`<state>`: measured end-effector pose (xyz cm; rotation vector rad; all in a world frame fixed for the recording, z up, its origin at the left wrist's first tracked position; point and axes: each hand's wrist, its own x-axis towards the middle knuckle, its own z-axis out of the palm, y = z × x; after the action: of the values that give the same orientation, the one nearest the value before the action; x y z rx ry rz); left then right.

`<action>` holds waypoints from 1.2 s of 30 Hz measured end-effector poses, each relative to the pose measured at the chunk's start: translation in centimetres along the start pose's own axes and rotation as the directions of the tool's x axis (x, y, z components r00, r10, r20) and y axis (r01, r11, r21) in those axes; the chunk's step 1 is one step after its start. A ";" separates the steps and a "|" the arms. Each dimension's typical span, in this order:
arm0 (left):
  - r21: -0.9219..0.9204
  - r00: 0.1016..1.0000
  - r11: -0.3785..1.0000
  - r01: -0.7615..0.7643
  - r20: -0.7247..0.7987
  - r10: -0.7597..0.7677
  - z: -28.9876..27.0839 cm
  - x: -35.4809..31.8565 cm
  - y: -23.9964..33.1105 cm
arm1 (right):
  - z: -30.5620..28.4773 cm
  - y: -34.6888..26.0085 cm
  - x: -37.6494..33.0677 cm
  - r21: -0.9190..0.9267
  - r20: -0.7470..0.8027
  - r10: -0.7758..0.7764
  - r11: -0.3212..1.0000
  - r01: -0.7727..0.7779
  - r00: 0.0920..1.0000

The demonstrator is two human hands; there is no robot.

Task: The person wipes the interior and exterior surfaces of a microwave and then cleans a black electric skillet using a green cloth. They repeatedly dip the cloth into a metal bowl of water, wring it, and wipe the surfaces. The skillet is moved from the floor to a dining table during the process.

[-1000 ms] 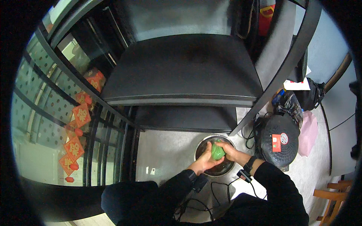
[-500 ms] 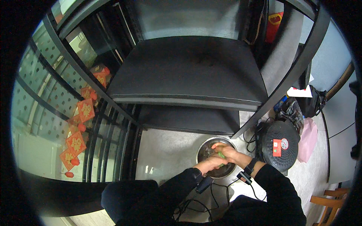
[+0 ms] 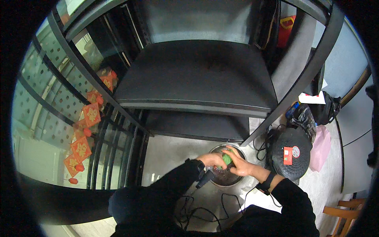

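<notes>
A small bright green object (image 3: 226, 159) is between my two hands, above a round metal bowl (image 3: 239, 182) on the floor; its kind cannot be made out. My left hand (image 3: 212, 160) is closed on its left side with curled fingers. From the right, my right hand (image 3: 241, 168) curves its thumb and fingers around the same object. Water with small bubbles or drops appears to be in the bowl, partly hidden by the hands. Both wrists wear dark straps, and a dark device (image 3: 205, 178) with a cable hangs by the left wrist.
A black rack with a wide shelf (image 3: 197, 75) rises just beyond the bowl. At right are a round black lidded appliance (image 3: 291, 154), a pink bag (image 3: 320, 148) and a black plastic bag (image 3: 304, 118). Loose black cables (image 3: 205, 211) lie near me. A wooden chair (image 3: 342, 212) stands lower right.
My hands have moved from overlapping low in the bowl to further apart, the left one shifting left and up. More of the green object shows between them now.
</notes>
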<state>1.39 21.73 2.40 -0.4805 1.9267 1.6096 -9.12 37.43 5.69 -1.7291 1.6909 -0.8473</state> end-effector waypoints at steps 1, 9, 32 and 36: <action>0.047 0.996 0.997 0.069 0.053 -0.071 -0.5 -0.5 0.6 | -0.2 -0.9 -0.2 -0.067 -0.044 -0.071 0.995 0.068 0.996; 0.283 0.972 0.949 0.138 0.143 -0.184 0.4 -1.3 3.8 | 1.7 0.5 1.3 -0.367 -0.014 0.252 0.899 -0.239 0.968; 0.900 0.861 0.419 -0.122 -0.115 0.496 1.5 -2.3 3.3 | 1.0 1.6 1.1 0.486 0.352 0.576 0.561 -0.670 0.738; 0.779 0.878 0.611 -0.142 -0.185 0.441 1.0 -2.2 3.6 | -0.1 0.7 0.9 0.550 0.376 0.526 0.535 -0.641 0.762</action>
<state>1.07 23.24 6.46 -0.0905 2.8550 0.7399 -9.67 36.56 5.25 -0.6396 1.4517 -0.7942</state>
